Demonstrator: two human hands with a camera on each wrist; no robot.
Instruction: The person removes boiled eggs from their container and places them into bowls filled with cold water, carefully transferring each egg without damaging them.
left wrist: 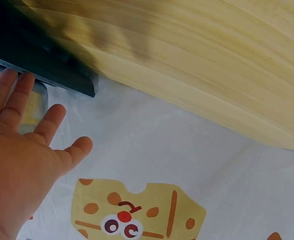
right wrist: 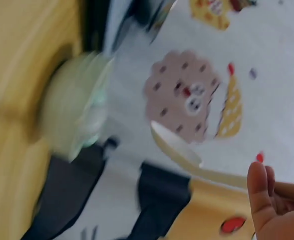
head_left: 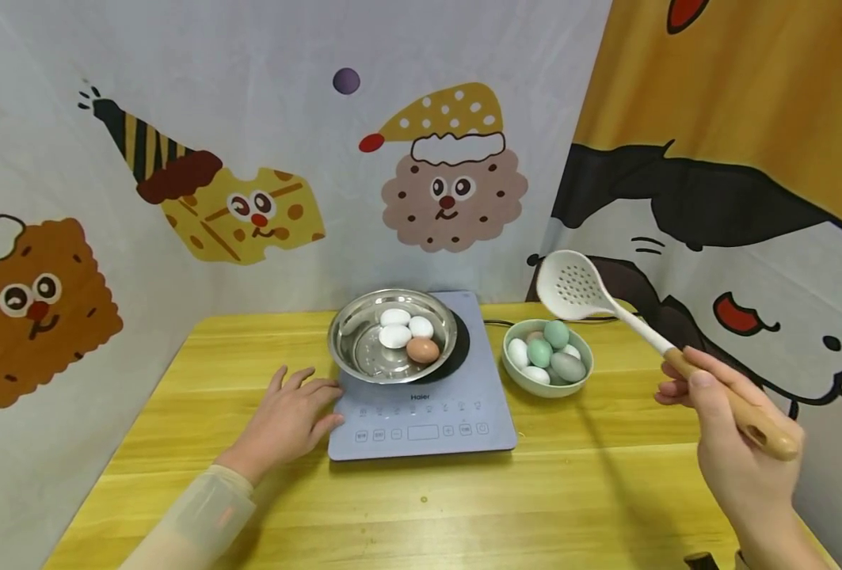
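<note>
Hiding part of the slotted spoon (head_left: 570, 286), the right grip (head_left: 744, 467) clamps its handle (head_left: 779, 443); the left grip (head_left: 288, 419) is spread.

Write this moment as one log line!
left hand: touches cooker; right hand: holds spoon; metal bowl: four eggs; green bowl: more eggs

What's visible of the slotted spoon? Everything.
The slotted spoon has a white, shallow, rounded head with small holes, a white neck and a light-brown handle that looks wooden, with a hole near its end. The right hand grips the handle. The spoon is held in the air, head pointing away and leftward, carrying nothing. It's apart from the green bowl; only the hand visibly touches it.
</note>
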